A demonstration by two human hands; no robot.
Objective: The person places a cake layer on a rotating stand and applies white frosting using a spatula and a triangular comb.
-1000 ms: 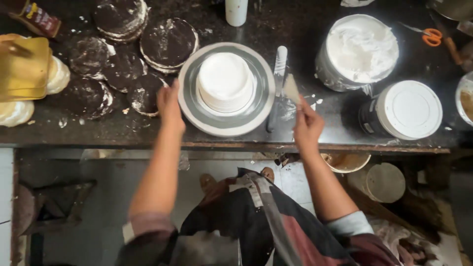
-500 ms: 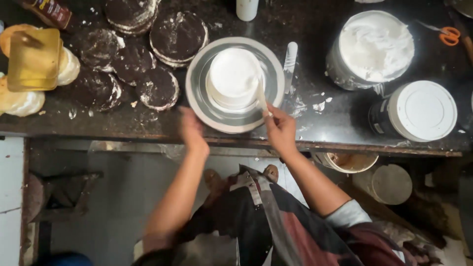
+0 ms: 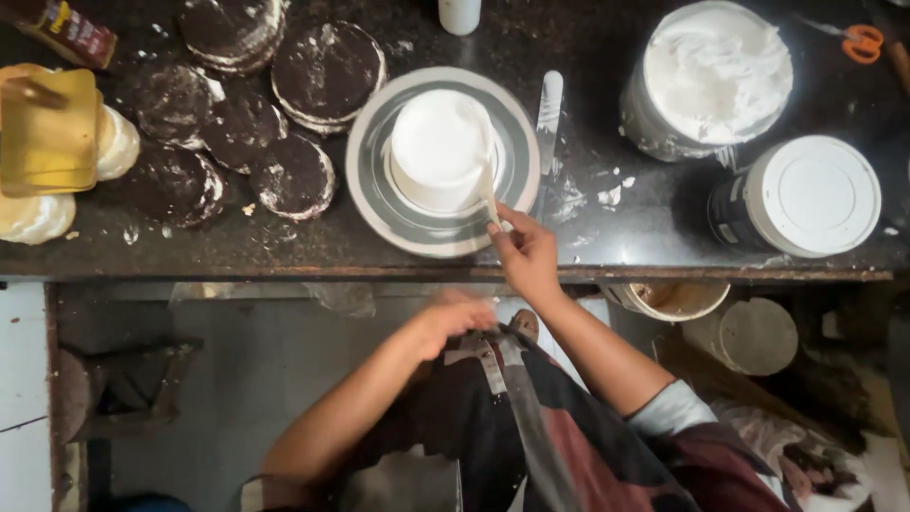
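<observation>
Dark stone counter (image 3: 284, 248) fills the upper half of the head view, dusted with white smears and crumbs, with a lower floor area and a few lidded tubs below its front edge.

Near the middle of the counter sits a round metal turntable (image 3: 372, 180), and centred on it stands a small white frosted cake (image 3: 438, 147); that central spot probably lets every side be reached evenly. The person's right hand (image 3: 526, 254) hovers over the turntable's near rim, fingers pinched closed around a thin pale scraper (image 3: 488, 194) whose blade stands against the cake's right side, upright and touching the frosting, a hold that suits dragging the cream smooth.

The left hand (image 3: 453, 315) is down below the counter edge, in front of the apron; it looks blurred, so whether its fingers are curled or spread cannot be told, and nothing shows in it.

Just right of the turntable lies a white-handled palette knife (image 3: 548, 109), apart from the cake. Farther right stand a large bucket of white cream (image 3: 716, 76) and a white-lidded container (image 3: 806, 194), near the working hand. To the left lie several dark cake rounds (image 3: 237, 128), some stacked, and beside them a yellow board (image 3: 47, 133) resting over pale sponge rounds.
</observation>
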